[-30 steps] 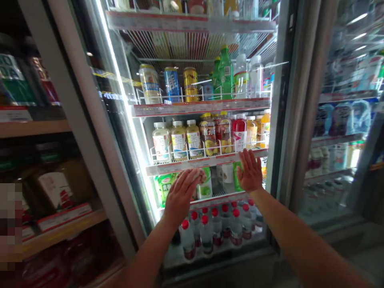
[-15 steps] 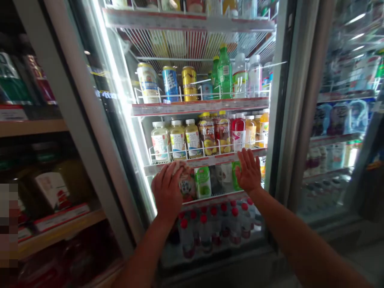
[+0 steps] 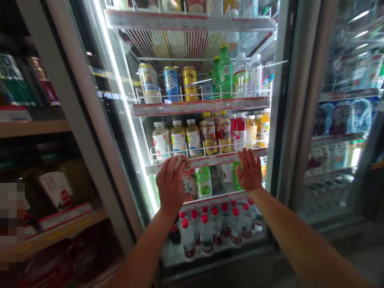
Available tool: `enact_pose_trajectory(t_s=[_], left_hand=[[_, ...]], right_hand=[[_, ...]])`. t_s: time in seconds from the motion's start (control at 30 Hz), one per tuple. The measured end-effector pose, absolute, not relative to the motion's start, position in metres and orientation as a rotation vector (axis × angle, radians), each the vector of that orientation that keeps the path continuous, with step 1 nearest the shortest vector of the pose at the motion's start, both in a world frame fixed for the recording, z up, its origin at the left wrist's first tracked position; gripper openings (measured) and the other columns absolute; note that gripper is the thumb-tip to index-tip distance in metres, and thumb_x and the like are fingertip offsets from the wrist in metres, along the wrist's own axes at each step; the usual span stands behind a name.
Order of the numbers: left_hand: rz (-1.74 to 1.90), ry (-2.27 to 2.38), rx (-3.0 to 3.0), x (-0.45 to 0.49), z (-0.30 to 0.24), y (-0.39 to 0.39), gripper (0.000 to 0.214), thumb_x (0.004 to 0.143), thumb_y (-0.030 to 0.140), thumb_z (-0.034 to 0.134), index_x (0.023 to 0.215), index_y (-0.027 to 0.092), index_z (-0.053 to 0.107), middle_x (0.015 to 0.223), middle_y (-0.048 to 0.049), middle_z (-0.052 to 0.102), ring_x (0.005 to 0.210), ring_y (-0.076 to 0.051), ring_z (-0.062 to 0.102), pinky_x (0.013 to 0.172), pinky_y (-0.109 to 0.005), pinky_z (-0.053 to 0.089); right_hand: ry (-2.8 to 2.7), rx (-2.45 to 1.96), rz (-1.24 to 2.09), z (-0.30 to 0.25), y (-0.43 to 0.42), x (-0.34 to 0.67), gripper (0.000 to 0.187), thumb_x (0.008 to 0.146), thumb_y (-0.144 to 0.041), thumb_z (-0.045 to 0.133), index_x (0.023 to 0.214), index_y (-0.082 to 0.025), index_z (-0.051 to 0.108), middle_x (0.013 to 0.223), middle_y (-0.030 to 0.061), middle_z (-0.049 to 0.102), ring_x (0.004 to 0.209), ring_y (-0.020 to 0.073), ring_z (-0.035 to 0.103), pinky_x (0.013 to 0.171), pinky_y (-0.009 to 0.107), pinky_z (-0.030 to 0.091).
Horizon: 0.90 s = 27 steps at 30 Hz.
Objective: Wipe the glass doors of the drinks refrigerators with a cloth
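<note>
left hand [image 3: 170,183], centre, clutching pale cloth [image 3: 183,161] at shelf edge [image 3: 216,159]; right hand [image 3: 250,171], right of centre, flat and wide; bottles [image 3: 193,139] above might topple if cloth snags.

Left hand [image 3: 171,181] and cloth [image 3: 183,161] — higher

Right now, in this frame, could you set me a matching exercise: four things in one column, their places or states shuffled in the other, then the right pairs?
Things:
1. left hand
2. right hand
3. blue can
4. red-capped bottles

Places or states:
A. on the lowest level
B. open, nothing visible in its grip
C. between a white can and a gold can
D. curled over a crumpled pale cloth

Pairs: 1-D, 2-B, 3-C, 4-A
</note>
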<state>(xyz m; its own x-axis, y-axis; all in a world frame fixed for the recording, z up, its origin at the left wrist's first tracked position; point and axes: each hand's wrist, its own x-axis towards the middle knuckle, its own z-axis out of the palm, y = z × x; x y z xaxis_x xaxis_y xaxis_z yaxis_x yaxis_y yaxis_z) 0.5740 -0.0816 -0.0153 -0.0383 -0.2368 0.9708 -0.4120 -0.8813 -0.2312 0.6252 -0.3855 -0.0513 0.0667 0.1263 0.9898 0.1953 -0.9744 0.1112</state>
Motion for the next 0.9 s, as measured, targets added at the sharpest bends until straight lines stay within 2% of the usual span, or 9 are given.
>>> enact_pose_trajectory(t_s=[0.13, 0.3, 0.37, 0.53, 0.73, 0.9], left_hand=[[1.891, -1.031, 2.313, 0.572, -0.019, -0.088, 0.053, 0.097, 0.008, 0.045, 0.148, 0.025, 0.05, 0.147, -0.0051, 0.056, 0.146, -0.027, 0.04, 0.119, -0.046, 0.033], [2.076, -0.537, 2.064, 0.576, -0.003, -0.088, 0.056, 0.098, 0.012, 0.047, 0.153, 0.022, 0.042, 0.159, -0.0128, 0.041, 0.151, -0.032, 0.029, 0.121, -0.053, 0.03], [2.058, -0.575, 2.067, 0.576, -0.001, -0.094, 0.059, 0.098, 0.013, 0.047, 0.156, 0.02, 0.037, 0.16, -0.0141, 0.037, 0.153, -0.032, 0.025, 0.122, -0.053, 0.029], [1.892, -1.075, 2.358, 0.573, 0.008, -0.103, 0.064, 0.096, 0.006, 0.043, 0.157, 0.024, 0.034, 0.154, -0.0056, 0.048, 0.15, -0.026, 0.033, 0.124, -0.046, 0.029], [2.082, -0.664, 2.095, 0.581, 0.033, -0.096, 0.059, 0.097, 0.009, 0.046, 0.155, 0.022, 0.039, 0.158, -0.012, 0.042, 0.151, -0.03, 0.029, 0.122, -0.053, 0.032], [1.873, -1.234, 2.299, 0.577, 0.004, -0.108, 0.067, 0.095, 0.002, 0.042, 0.157, 0.024, 0.034, 0.153, -0.0062, 0.049, 0.151, -0.024, 0.032, 0.124, -0.045, 0.032]], right_hand=[[-0.343, -2.257, -2.09, -0.05, -0.385, 0.625, 0.068, 0.1, -0.03, 0.043, 0.162, -0.021, 0.016, 0.16, 0.0112, 0.041, 0.153, 0.0244, 0.028, 0.125, 0.046, 0.016], [-0.339, -2.253, -2.094, -0.05, -0.385, 0.624, 0.068, 0.1, -0.03, 0.044, 0.162, -0.021, 0.017, 0.159, 0.011, 0.041, 0.154, 0.0237, 0.026, 0.126, 0.045, 0.015], [-0.338, -2.257, -2.088, -0.05, -0.385, 0.624, 0.069, 0.1, -0.03, 0.044, 0.162, -0.021, 0.016, 0.159, 0.0108, 0.041, 0.154, 0.024, 0.027, 0.126, 0.045, 0.014], [-0.336, -2.26, -2.069, -0.049, -0.384, 0.623, 0.068, 0.1, -0.031, 0.042, 0.162, -0.021, 0.015, 0.159, 0.0112, 0.042, 0.153, 0.0242, 0.03, 0.125, 0.046, 0.016], [-0.331, -2.266, -2.062, -0.049, -0.384, 0.622, 0.068, 0.1, -0.031, 0.042, 0.162, -0.022, 0.015, 0.159, 0.0103, 0.042, 0.153, 0.0234, 0.029, 0.125, 0.045, 0.015], [-0.341, -2.259, -2.082, -0.048, -0.384, 0.622, 0.068, 0.1, -0.03, 0.043, 0.162, -0.021, 0.016, 0.157, 0.0104, 0.045, 0.153, 0.0231, 0.028, 0.125, 0.044, 0.015]])
